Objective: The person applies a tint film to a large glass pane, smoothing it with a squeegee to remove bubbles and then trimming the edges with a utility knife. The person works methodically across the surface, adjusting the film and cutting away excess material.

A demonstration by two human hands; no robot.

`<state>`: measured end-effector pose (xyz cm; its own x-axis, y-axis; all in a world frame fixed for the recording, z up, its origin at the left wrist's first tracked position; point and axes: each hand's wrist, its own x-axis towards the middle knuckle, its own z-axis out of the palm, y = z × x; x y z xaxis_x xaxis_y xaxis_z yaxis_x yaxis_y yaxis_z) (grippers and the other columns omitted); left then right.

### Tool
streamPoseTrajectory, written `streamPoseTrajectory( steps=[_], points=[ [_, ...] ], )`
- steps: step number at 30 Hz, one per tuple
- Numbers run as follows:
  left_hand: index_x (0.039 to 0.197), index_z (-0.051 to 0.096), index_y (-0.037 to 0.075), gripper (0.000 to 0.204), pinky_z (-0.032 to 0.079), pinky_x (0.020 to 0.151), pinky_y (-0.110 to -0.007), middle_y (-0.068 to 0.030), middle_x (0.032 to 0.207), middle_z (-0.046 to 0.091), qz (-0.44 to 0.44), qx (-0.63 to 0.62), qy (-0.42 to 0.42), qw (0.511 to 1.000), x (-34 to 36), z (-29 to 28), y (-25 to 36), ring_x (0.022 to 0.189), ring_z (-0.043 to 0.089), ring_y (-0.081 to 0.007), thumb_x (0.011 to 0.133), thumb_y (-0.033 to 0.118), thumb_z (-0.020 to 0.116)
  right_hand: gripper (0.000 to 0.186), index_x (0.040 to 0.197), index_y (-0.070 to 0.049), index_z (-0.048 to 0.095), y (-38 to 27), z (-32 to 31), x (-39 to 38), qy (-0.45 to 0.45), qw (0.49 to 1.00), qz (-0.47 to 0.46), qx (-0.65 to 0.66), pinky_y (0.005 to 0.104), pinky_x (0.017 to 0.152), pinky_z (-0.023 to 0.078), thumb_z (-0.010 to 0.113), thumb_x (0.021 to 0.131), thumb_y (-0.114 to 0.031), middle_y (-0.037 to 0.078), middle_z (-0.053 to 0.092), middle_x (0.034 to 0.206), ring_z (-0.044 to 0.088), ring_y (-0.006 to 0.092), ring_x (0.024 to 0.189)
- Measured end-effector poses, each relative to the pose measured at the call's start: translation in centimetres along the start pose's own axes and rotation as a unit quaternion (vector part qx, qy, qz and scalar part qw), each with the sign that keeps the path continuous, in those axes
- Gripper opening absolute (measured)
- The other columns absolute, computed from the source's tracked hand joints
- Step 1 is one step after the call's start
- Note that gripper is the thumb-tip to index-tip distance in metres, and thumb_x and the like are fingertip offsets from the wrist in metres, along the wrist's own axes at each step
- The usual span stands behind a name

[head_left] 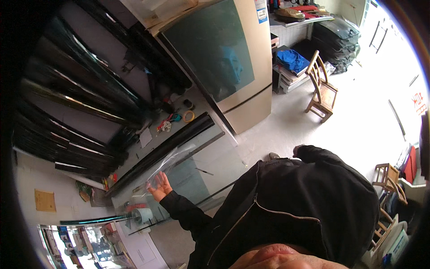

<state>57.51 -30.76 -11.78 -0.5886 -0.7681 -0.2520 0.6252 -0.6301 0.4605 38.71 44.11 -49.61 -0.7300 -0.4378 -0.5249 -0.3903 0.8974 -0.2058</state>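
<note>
Well, left hand (160, 186) touching clear film (169, 160) (glossy), above glass tabletop (220, 158)

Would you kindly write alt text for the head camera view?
A black-jacketed person holds an open left hand at clear film over a glass-topped table, beside a long black roll. More dark rolls fill the left; a refrigerator and wooden chair stand beyond.

The head fisheye looks down past the near jacket (291, 193) to what seems floor (349, 121) in glare.
</note>
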Motion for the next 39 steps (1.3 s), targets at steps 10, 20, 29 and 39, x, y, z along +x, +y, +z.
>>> streamPoseTrajectory(
  steps=[10,20,29,39],
  points=[
    [0.15,0.046,0.003,0.07,0.037,0.122,-0.055,-0.0235,0.16,0.039,0.096,0.051,-0.043,0.993,-1.6,0.8,-3.2,0.145,0.043,-0.0409,0.094,0.03,0.077,0.047,0.11,-0.023,0.08,2.6,-0.3,10.6,-0.209,0.978,-0.027,0.007,0.0484,0.099,0.055,0.068,0.085,-0.061,0.011,0.076,0.118,0.07,0.0316,0.115],
    [0.138,0.054,-0.004,0.037,0.051,0.111,-0.048,-0.0193,0.144,0.058,0.242,0.02,0.035,0.969,8.3,4.6,-3.6,0.135,0.055,-0.0349,0.106,0.015,0.054,0.037,0.11,-0.022,0.079,2.9,-8.9,16.3,-0.234,0.97,-0.058,-0.039,0.0485,0.1,0.055,0.068,0.085,-0.047,0.011,0.076,0.117,0.07,0.0337,0.114],
    [0.159,0.033,0.011,0.055,0.053,0.11,-0.049,-0.0088,0.157,0.049,0.211,-0.012,0.012,0.977,15.2,11.8,2.2,0.137,0.055,-0.0332,0.106,0.004,0.045,0.041,0.108,-0.013,0.078,1.9,-12.3,20.9,-0.154,0.956,-0.146,-0.201,0.0459,0.098,0.055,0.057,0.09,-0.043,0.014,0.076,0.113,0.07,0.0336,0.11],
    [0.164,0.028,0.019,0.07,0.037,0.113,-0.04,0.0012,0.167,0.033,0.217,0.194,-0.07,0.954,28.5,12.6,0.2,0.15,0.037,-0.023,0.103,0.026,0.063,0.036,0.108,-0.019,0.078,-3.8,-11.1,19.3,-0.099,0.978,-0.179,-0.029,0.0474,0.095,0.057,0.065,0.091,-0.048,0.012,0.078,0.107,0.072,0.0353,0.104]
  ],
)
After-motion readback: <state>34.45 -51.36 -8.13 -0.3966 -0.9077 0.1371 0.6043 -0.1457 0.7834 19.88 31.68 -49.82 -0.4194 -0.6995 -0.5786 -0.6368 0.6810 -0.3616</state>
